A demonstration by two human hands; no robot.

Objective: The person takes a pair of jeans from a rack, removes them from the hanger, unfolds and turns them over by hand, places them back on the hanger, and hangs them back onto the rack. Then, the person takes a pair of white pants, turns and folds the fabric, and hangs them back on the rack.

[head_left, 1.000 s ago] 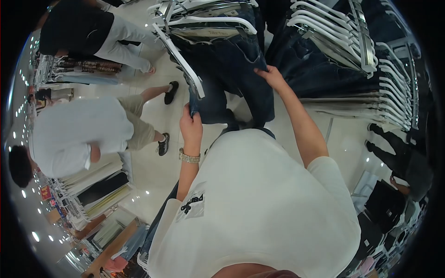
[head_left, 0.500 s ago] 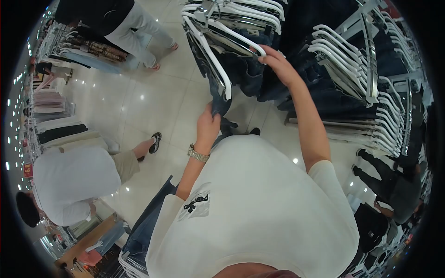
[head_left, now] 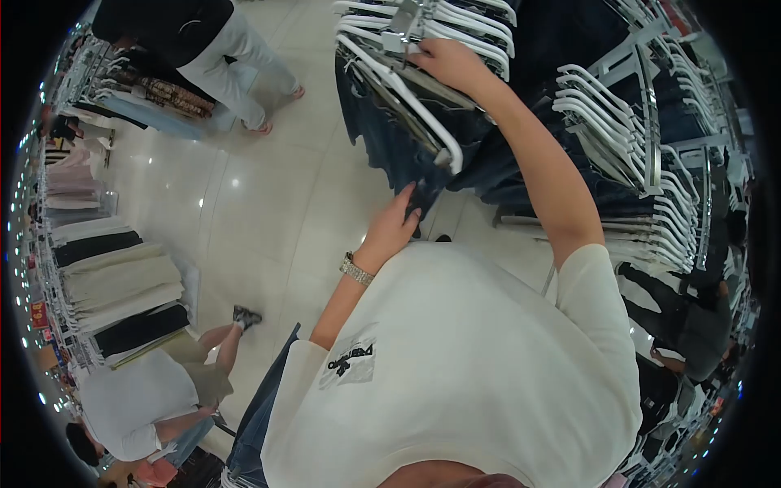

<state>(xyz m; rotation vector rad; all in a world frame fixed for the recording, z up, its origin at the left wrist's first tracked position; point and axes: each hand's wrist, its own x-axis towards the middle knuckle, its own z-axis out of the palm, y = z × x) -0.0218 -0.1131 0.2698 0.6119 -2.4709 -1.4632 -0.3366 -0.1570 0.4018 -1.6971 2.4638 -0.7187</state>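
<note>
Dark blue jeans [head_left: 366, 122] hang from a white hanger [head_left: 394, 77] at the front end of the rack. My left hand [head_left: 388, 232], with a metal watch on its wrist, pinches the edge of these jeans below the hanger's near end. My right hand [head_left: 455, 65] is closed at the top of the hangers, beside the rack's metal end [head_left: 404, 24]. Its fingers curl round the hanger near the hook, and the fingertips are partly hidden. More white hangers [head_left: 476, 37] with dark jeans are packed behind.
At right, another rack holds white hangers [head_left: 606, 110] with dark trousers. Folded clothes [head_left: 122, 281] lie at left, near a person in a white shirt [head_left: 138, 403]. Another person in light trousers [head_left: 244, 61] stands at the upper left. More jeans [head_left: 264, 415] hang beside my left elbow.
My right hand has moved from the hanger's end up to near its hook. My left hand, still on the jeans, and the front hanger have shifted right. The person in white has moved down in view.
</note>
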